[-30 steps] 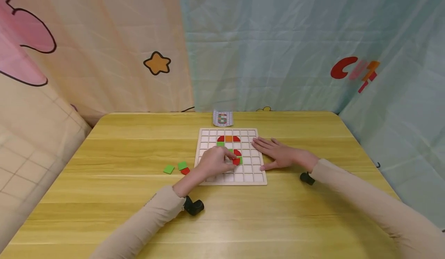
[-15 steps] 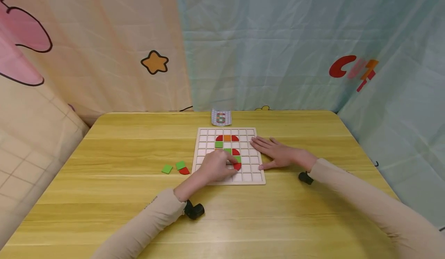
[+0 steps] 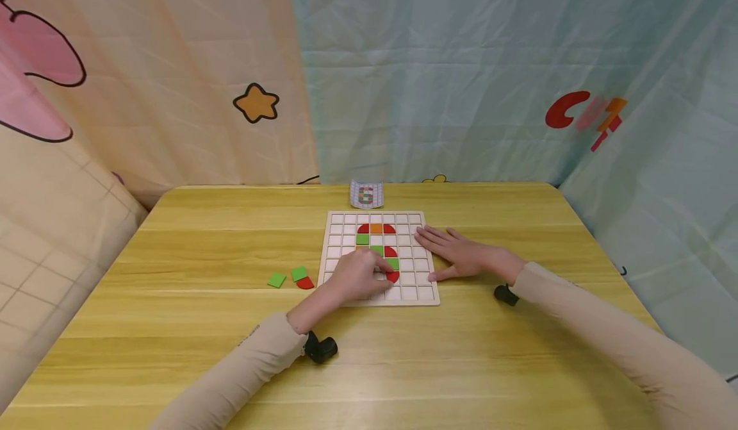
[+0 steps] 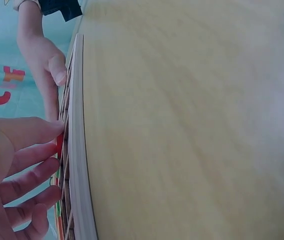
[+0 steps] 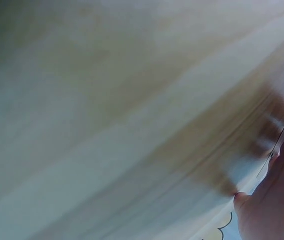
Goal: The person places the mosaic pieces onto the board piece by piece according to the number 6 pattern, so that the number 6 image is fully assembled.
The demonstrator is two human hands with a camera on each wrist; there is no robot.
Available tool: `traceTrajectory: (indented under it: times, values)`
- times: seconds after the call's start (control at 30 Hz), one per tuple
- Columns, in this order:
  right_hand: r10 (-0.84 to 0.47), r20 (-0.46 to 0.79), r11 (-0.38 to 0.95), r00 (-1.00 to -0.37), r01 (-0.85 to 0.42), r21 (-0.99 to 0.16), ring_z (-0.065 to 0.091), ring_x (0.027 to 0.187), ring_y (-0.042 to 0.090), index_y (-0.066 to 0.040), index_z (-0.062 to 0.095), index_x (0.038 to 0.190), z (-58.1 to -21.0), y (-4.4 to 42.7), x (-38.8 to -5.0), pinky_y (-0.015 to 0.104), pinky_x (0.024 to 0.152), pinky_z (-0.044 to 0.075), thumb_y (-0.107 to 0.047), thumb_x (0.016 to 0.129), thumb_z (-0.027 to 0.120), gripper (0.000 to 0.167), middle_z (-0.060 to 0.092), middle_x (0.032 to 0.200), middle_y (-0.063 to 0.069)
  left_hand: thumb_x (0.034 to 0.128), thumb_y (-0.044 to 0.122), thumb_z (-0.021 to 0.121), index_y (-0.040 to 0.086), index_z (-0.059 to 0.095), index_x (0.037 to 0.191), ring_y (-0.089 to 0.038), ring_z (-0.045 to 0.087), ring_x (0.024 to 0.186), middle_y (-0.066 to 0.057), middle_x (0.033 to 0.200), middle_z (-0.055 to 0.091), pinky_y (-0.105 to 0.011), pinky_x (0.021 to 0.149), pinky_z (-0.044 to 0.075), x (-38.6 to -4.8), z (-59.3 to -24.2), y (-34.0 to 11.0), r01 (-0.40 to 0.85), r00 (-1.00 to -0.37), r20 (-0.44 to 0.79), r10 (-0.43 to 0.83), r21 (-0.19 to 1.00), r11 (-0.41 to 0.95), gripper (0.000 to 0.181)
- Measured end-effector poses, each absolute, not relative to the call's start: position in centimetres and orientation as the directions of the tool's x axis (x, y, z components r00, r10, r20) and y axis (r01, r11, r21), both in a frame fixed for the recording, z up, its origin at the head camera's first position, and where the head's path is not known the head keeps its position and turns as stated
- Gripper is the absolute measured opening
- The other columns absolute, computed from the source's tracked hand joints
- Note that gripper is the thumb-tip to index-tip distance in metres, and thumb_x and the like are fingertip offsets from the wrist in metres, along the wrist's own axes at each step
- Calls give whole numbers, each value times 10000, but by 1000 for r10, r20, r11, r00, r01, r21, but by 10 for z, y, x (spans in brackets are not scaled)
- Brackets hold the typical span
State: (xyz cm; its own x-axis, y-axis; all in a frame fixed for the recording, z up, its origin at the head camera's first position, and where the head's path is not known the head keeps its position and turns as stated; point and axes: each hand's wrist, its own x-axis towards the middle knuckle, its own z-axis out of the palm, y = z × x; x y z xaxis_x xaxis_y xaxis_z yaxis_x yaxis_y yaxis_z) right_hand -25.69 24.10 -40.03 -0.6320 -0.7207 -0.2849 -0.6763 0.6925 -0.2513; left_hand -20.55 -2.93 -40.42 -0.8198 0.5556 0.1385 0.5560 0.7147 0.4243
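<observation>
A white gridded board lies on the table with red, orange and green tiles in its middle cells. My left hand reaches over its near left part. Between its thumb and index finger it pinches a red quarter-round tile, set in a cell just below a green square tile. This hand hides several cells. My right hand rests with straight fingers on the board's right edge, thumb spread toward the near side. A red quarter-round tile and an orange square tile sit farther up the board.
Left of the board lie two loose green squares, one a green square tile apart, and a loose red quarter-round tile. Behind the board stands a small pattern card. Curtains hang past the table's far edge.
The red quarter-round tile in my left hand has gone down into its cell below the green square, and the fingers stay on it. My right hand keeps its place on the board's edge.
</observation>
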Motion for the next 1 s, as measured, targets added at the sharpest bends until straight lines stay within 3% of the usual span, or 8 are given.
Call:
traceTrajectory:
  times: [1.0]
  values:
    - [-717,-290,695,-634,-678,-239,-20,1503,298,-128,32,1558,-403,242,-258,605,1160,39,-589,917,493,914,-26,1632,90,817,266,763,157,782,960,-126,602,904,47,932,745,-264,706,489,-207,-404,-32,513,-837,100,537,486,708,181]
